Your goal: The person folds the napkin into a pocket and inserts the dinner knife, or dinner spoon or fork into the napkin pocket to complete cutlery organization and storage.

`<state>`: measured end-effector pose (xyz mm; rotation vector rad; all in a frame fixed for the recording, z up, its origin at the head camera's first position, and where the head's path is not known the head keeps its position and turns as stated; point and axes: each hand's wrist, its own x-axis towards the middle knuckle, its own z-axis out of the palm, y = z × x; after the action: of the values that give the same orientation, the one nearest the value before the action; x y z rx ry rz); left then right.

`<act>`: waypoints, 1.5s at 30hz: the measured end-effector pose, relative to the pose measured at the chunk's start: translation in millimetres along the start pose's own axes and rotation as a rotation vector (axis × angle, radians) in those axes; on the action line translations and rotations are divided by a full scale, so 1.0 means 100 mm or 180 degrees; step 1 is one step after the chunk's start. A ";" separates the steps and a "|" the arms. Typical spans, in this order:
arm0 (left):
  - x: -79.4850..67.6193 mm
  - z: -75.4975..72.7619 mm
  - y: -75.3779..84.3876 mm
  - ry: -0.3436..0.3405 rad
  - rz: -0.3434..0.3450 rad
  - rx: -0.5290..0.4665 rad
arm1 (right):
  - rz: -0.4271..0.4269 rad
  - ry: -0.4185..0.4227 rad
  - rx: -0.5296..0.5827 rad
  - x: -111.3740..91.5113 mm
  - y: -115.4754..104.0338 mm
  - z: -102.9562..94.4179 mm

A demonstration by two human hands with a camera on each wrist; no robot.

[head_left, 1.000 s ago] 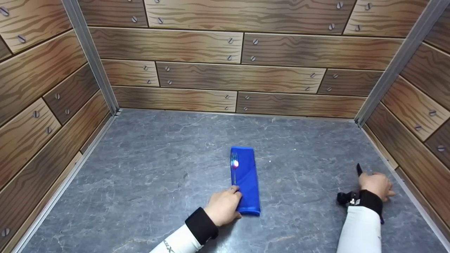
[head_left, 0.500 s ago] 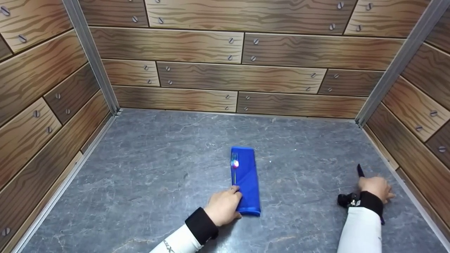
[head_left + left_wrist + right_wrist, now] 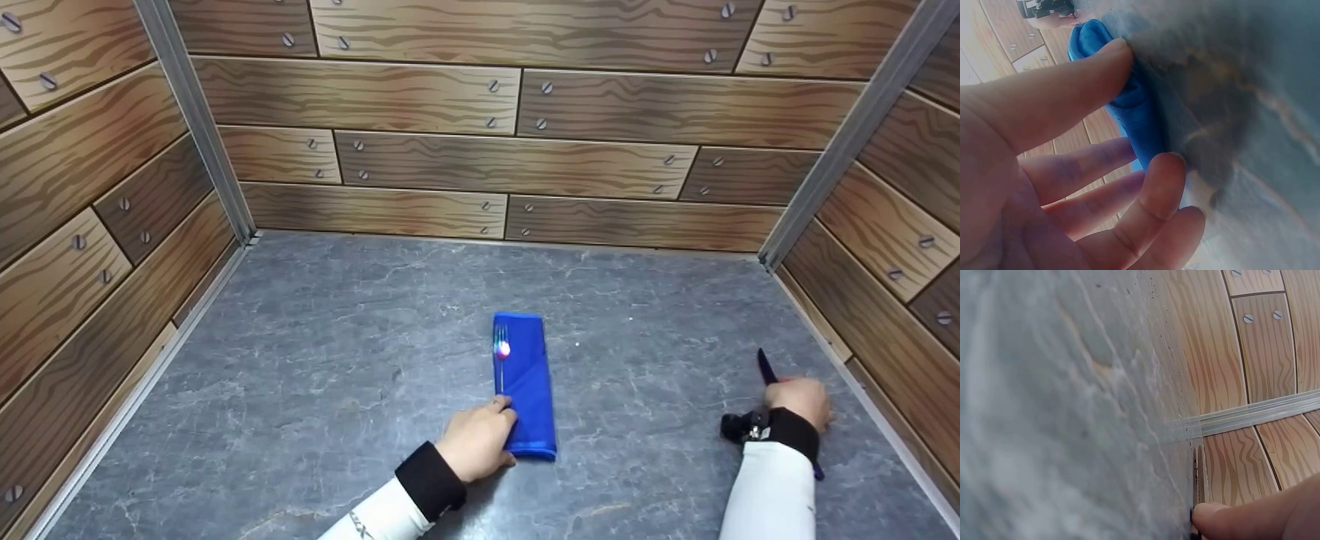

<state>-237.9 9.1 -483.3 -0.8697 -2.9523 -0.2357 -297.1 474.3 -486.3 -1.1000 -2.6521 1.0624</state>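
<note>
A folded blue cloth napkin [image 3: 534, 390] lies lengthwise on the grey marbled table, with a shiny rainbow-coloured fork [image 3: 502, 352] along its left edge, tines pointing away. My left hand [image 3: 474, 442] is at the napkin's near left corner, its fingertips over the fork's handle, which they hide. In the left wrist view, thumb and bent fingers hold the napkin [image 3: 1143, 129] between them. Far to the right, my right hand [image 3: 799, 401] grips a dark table knife [image 3: 766, 366]. Its blade sticks out ahead and its other end shows beside the wrist; the middle is hidden.
Wood-patterned panels [image 3: 420, 157] wall the table [image 3: 315, 360] at the back and both sides. Metal posts [image 3: 840, 135] stand in the back corners. My right hand is close to the right wall [image 3: 892, 360]. A small camera [image 3: 739, 426] sits on my right wrist.
My right hand's fingers have drawn in around the knife, and its tip has swung slightly left. My left hand, the napkin and the fork stay where they were.
</note>
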 end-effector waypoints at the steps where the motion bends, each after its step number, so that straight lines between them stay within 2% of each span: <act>1: 0.00 0.00 0.00 -0.0002 -0.0002 -0.0003 | -0.0011 0.0004 -0.0012 0.00 0.00 0.00; 11: -0.01 -0.01 0.01 -0.0024 -0.0032 -0.0022 | -0.0091 -0.0017 -0.0098 0.00 -0.01 -0.02; 21: -0.01 -0.02 0.01 0.0066 -0.0001 -0.0057 | -0.0394 0.0116 0.0038 0.03 0.00 0.03; 29: -0.02 -0.01 0.01 0.0021 -0.0003 -0.0061 | -0.0386 0.0074 0.0074 0.00 -0.02 0.04; 37: -0.01 -0.01 0.01 0.0013 -0.0010 -0.0043 | -0.0461 0.0094 0.0161 -0.04 -0.15 0.01; 45: -0.02 -0.01 0.01 0.0051 0.0002 -0.0021 | -0.0818 0.0305 0.0316 -0.18 -0.43 -0.02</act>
<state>-235.9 9.0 -482.8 -0.8654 -2.9383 -0.2513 -309.2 442.0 -454.4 -0.7467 -2.5475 1.0488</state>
